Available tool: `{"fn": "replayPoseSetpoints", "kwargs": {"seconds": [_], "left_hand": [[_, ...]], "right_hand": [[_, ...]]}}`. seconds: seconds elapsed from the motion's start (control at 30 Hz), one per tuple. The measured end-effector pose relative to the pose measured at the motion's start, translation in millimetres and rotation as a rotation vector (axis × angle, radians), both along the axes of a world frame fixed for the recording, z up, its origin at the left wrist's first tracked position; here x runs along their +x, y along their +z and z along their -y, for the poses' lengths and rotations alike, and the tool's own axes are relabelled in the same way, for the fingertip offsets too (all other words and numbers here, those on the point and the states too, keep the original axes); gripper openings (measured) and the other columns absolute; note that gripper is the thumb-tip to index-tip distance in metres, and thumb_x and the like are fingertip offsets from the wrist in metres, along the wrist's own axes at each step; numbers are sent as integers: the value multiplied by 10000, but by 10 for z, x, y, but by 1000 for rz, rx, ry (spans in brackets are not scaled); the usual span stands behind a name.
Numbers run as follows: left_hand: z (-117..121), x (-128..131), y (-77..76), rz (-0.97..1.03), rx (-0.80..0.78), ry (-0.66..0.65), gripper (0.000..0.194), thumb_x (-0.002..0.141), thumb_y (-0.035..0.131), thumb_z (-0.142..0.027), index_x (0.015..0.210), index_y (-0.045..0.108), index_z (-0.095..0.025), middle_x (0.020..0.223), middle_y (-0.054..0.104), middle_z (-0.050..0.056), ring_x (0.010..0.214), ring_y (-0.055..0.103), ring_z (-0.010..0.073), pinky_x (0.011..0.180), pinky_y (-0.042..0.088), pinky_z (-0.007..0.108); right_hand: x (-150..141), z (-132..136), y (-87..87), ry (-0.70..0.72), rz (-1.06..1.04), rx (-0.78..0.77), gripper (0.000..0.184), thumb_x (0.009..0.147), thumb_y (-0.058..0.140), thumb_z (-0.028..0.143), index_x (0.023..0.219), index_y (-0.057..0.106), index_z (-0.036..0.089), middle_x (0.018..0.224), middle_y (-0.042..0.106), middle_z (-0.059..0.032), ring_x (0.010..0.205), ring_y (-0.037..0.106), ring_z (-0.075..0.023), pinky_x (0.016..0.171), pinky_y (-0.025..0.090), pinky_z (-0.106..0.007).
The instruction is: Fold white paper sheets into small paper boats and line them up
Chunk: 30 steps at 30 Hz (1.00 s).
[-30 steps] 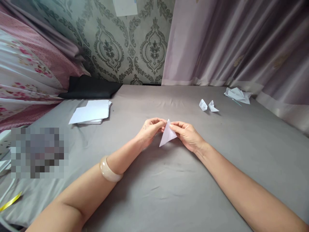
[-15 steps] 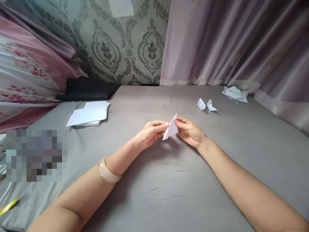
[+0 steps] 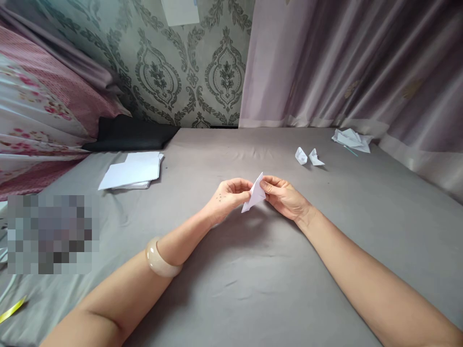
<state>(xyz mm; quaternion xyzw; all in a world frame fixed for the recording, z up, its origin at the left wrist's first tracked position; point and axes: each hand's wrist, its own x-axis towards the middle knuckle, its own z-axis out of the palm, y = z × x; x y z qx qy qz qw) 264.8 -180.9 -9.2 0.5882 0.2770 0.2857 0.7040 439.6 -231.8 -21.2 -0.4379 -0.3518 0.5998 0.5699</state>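
Note:
A small folded piece of white paper (image 3: 256,193), roughly triangular, is held tilted above the grey cloth between my two hands. My left hand (image 3: 230,197) pinches its left edge, thumb in front and fingers partly hidden behind. On the other side my right hand (image 3: 285,196) grips the upper right edge between thumb and fingers. Beyond my right hand, two small folded paper boats (image 3: 301,156) stand side by side on the cloth.
A stack of white paper sheets (image 3: 130,171) lies at the left, before a black cloth (image 3: 133,132). More folded white papers (image 3: 352,140) and a thin greenish stick (image 3: 350,151) rest at the far right. A yellow strip (image 3: 12,309) lies at the lower left, below a blurred-out patch.
The folded paper has turned from facing me to a slanted, more edge-on position. My left thumb has shifted down along its edge, and my right thumb has moved to its upper right side.

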Motion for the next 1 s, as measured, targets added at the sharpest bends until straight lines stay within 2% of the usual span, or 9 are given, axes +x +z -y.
{"fn": "replayPoseSetpoints", "kwargs": {"seconds": [0.23, 0.3, 0.4, 0.47, 0.53, 0.63, 0.83, 0.93, 1.0], "left_hand": [[-12, 26, -130, -71, 56, -65, 195, 688, 704, -261, 817, 626, -137, 782, 635, 31, 689, 574, 125, 634, 435, 240], [-20, 37, -155, -66, 118, 11, 157, 693, 677, -247, 781, 603, -140, 740, 608, 11, 655, 550, 114, 606, 420, 232], [-45, 43, -171, -2, 211, 230, 108, 693, 609, -183, 790, 572, -157, 742, 585, -10, 645, 525, 99, 595, 412, 219], [-57, 41, -172, 30, 252, 345, 111, 693, 567, -151, 802, 554, -167, 771, 587, -11, 669, 527, 96, 610, 418, 215], [-46, 40, -167, 30, 273, 391, 107, 701, 546, -144, 803, 536, -174, 792, 589, -8, 692, 532, 97, 625, 425, 216], [22, 54, -147, 1, 289, 400, 96, 718, 559, -168, 798, 509, -187, 775, 573, -18, 680, 527, 96, 612, 423, 216], [154, 82, -93, -114, 412, 420, 138, 754, 594, -218, 778, 459, -205, 668, 503, -55, 565, 452, 75, 545, 359, 206], [164, 70, -75, -178, 448, 467, 165, 758, 606, -209, 882, 497, -200, 808, 586, -15, 634, 522, 92, 596, 394, 220], [167, 58, -68, -167, 426, 413, 244, 803, 564, -205, 1040, 508, -201, 980, 631, 35, 764, 592, 125, 678, 439, 242]], "right_hand": [[-95, 25, 27, -75, 327, 166, 188, 728, 736, 408, 822, 716, 246, 826, 691, 6, 801, 611, -154, 832, 475, -334], [-145, 41, 36, -101, 466, 245, 219, 779, 688, 388, 955, 701, 258, 967, 686, -16, 930, 611, -176, 886, 468, -354], [-240, 73, 22, -188, 676, 363, 473, 775, 691, 330, 1228, 563, 286, 1251, 574, -55, 1146, 536, -201, 950, 450, -371], [-312, 101, -3, -239, 804, 423, 606, 746, 708, 291, 1303, 469, 279, 1323, 494, -85, 1177, 512, -215, 939, 465, -376], [-384, 134, -27, -311, 934, 475, 588, 743, 687, 250, 1281, 450, 255, 1281, 485, -107, 1097, 544, -214, 886, 493, -372], [-468, 187, -47, -445, 1145, 531, 397, 768, 622, 211, 1138, 478, 224, 1082, 539, -92, 861, 577, -182, 756, 513, -339], [-522, 252, -60, -565, 1468, 486, 96, 842, 505, 176, 923, 491, 227, 754, 596, -12, 647, 582, -155, 563, 406, -260], [-543, 265, -62, -573, 1505, 519, 87, 875, 459, 153, 898, 505, 223, 742, 632, -18, 643, 604, -158, 568, 387, -261], [-566, 273, -62, -565, 1503, 543, 96, 882, 450, 148, 901, 509, 223, 754, 646, -24, 655, 618, -162, 579, 394, -261]]}}
